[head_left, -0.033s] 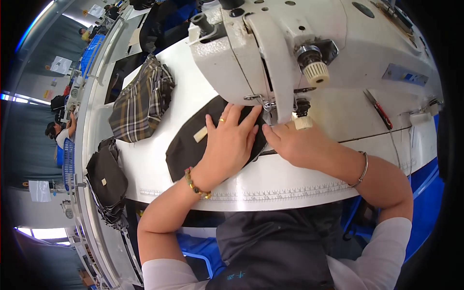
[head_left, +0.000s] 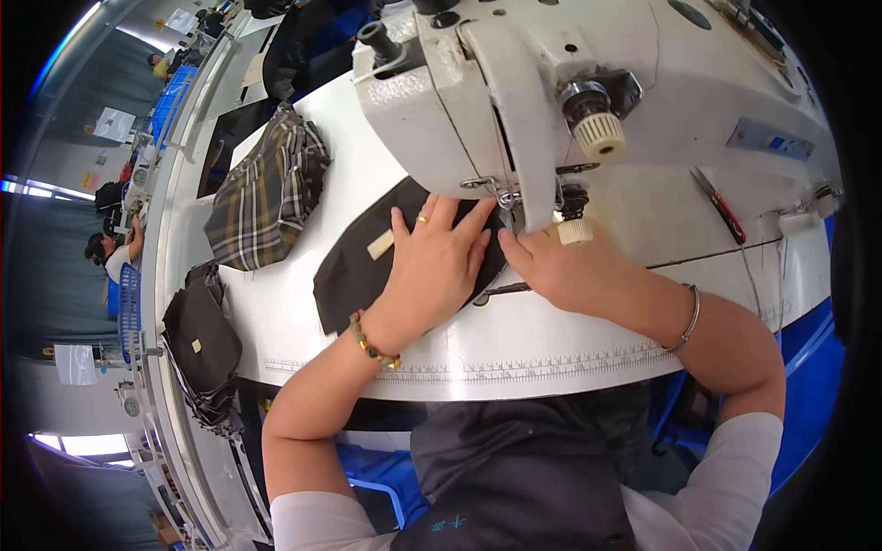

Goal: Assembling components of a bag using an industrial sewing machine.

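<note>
A dark fabric piece [head_left: 354, 266] with a small cream label [head_left: 380, 244] lies on the white sewing table, its far right edge under the presser foot [head_left: 514, 217] of a white sewing machine [head_left: 430, 129]. My left hand [head_left: 432, 262] rests flat on the fabric, fingers spread, their tips near the needle area. Right of the foot, my right hand [head_left: 570, 271] is closed, its thumb and curled fingers pinching the fabric's right edge. Its fingertips are partly hidden behind the thumb and a cream knob [head_left: 575, 231].
Plaid fabric [head_left: 266, 197] lies bunched on the left, nearer a stack of dark pieces [head_left: 202, 335] over the table's edge. Red-handled snips [head_left: 726, 218] lie on the right. A printed ruler [head_left: 514, 372] follows the front edge. Another person [head_left: 124, 243] sits far left.
The dark fabric and my left hand have shifted very slightly left. A bit more of the dark slot in the table shows below my right hand, which stays almost in place.
</note>
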### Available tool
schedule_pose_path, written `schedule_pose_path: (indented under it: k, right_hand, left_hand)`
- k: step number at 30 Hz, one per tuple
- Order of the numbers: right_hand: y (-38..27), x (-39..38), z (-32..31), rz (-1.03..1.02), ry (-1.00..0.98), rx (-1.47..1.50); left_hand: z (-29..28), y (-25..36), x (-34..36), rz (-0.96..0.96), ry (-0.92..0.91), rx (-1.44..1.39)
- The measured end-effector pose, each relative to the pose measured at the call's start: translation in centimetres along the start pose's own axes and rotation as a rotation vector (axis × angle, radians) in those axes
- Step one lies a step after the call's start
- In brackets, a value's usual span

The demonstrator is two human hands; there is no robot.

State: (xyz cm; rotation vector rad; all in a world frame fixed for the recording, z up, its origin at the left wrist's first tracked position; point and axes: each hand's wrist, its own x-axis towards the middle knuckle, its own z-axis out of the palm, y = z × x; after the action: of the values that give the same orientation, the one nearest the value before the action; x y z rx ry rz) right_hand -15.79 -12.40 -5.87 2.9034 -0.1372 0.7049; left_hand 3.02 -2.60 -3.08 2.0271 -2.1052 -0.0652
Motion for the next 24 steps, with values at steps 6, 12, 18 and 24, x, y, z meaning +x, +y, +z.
schedule_pose_path:
  k: [6, 12, 18, 24]
  right_hand:
    - [0.7, 0.2, -0.3, 0.04, 0.068, -0.061]
    - [-0.4, -0.1, -0.4, 0.042, -0.005, -0.039]
    - [-0.4, -0.2, -0.7, 0.061, -0.031, -0.059]
    - [0.6, -0.8, -1.0, 0.151, -0.181, 0.047]
  left_hand:
    - [0.3, -2.2, 3.3, 0.182, -0.012, -0.13]
    - [1.0, -2.9, 3.5, 0.318, 0.075, -0.173]
    - [0.5, -2.9, 3.6, 0.25, 0.001, -0.184]
    - [0.3, -3.4, 3.0, 0.304, 0.104, -0.191]
